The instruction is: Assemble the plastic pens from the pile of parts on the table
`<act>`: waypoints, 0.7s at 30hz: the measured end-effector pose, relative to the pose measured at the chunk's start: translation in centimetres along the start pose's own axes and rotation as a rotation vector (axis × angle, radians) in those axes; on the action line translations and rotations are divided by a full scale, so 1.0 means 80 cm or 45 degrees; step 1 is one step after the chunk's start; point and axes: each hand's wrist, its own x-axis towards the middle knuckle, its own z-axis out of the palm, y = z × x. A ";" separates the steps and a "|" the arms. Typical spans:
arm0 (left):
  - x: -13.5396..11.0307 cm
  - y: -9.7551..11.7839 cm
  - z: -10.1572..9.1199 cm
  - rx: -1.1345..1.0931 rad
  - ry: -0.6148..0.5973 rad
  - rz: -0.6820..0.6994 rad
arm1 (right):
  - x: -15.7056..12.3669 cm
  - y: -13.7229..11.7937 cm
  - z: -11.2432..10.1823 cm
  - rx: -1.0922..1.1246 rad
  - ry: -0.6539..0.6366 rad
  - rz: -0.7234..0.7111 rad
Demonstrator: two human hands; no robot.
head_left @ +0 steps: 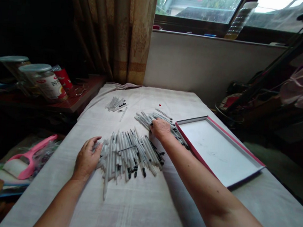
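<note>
A large heap of clear-barrelled pens [127, 150], several with black caps or ends, lies in the middle of the cloth-covered table. Beside its left edge is my left hand [87, 159], fingers apart and loosely curved, the fingertips touching the outermost pens. My right hand [161, 127] reaches over to a second group of pens [146, 117] behind the heap. Its fingers are pinched together, with a dark pen end showing at the tips; the rest of that pen is hard to make out. Farther back on the left lies a smaller bunch of pens [115, 103].
A shallow red-edged box lid [216, 150] with a white inside lies right of my right forearm. A tiny red piece [160, 105] sits near the table's far side. Lidded jars [45, 82] stand on a side cabinet at left. A pink-handled lint roller [28, 159] lies below.
</note>
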 end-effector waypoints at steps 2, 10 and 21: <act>-0.001 0.000 0.001 0.002 -0.004 -0.003 | 0.001 0.000 0.001 0.000 0.009 0.011; -0.002 0.003 -0.001 0.050 0.024 0.085 | -0.011 0.009 -0.008 0.074 0.129 0.129; -0.029 0.082 -0.013 0.133 0.124 0.817 | -0.150 0.028 0.000 1.626 -0.085 -0.075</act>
